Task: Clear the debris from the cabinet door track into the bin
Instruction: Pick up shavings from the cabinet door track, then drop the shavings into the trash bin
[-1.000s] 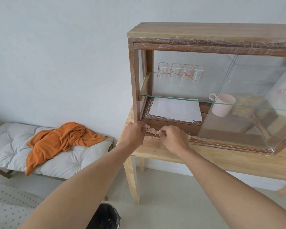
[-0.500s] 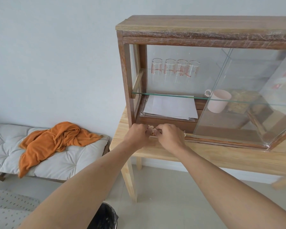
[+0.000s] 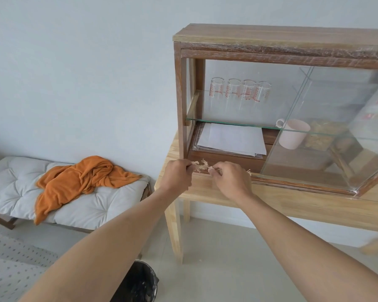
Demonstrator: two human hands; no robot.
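You are pinching pale wood shavings between your left hand and right hand above the cabinet door track, risking loose curls dropping short of the bin below

I read this as a home living space. At two o'clock a glass-fronted wooden display cabinet on a pale pine side table holds printed drinking glasses and a pink ceramic mug. At nine o'clock a rumpled orange cloth lies on a grey tufted cushioned bench.
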